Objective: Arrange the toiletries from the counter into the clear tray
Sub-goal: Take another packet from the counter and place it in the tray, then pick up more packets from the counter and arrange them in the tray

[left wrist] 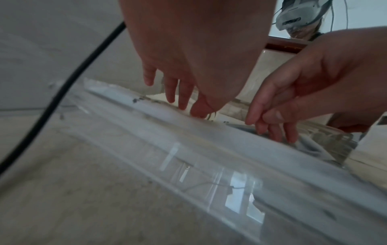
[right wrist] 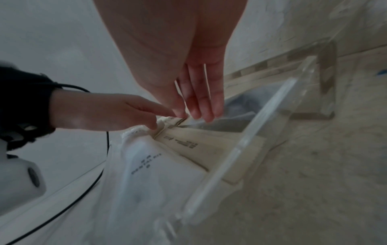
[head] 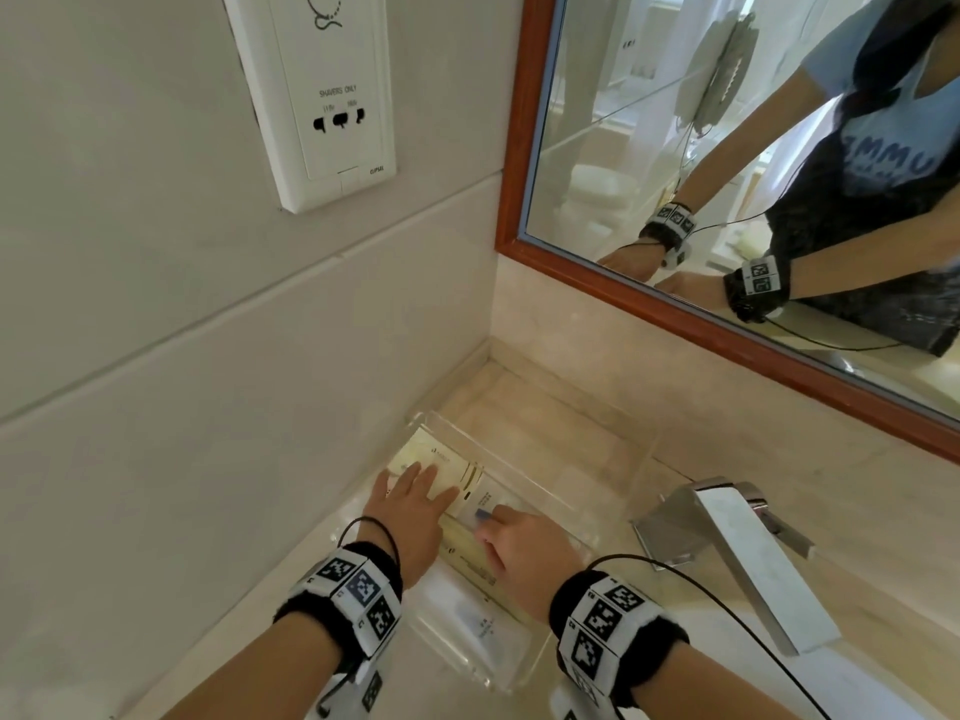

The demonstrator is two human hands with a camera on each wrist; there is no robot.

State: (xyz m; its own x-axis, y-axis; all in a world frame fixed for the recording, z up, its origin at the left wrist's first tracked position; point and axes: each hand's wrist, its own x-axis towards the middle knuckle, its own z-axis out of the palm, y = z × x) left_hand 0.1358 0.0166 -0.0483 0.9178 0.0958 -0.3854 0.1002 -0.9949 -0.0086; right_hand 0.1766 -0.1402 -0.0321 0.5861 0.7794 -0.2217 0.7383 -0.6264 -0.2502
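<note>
Inside clear tray [head: 613,449], 6 o'clock on tabletop [head: 878,511]: left hand [head: 410,504] flat on cream packets [head: 441,467]; right hand [head: 519,550] fingers loosely together, grip unclear. Judged squaring-up; next, align edges.

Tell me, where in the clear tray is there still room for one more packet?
The far end of the clear tray, toward the mirror, shows bare bottom between its back wall and the cream packets. The near end is crowded: the left hand and right hand rest on overlapping packets there.
</note>
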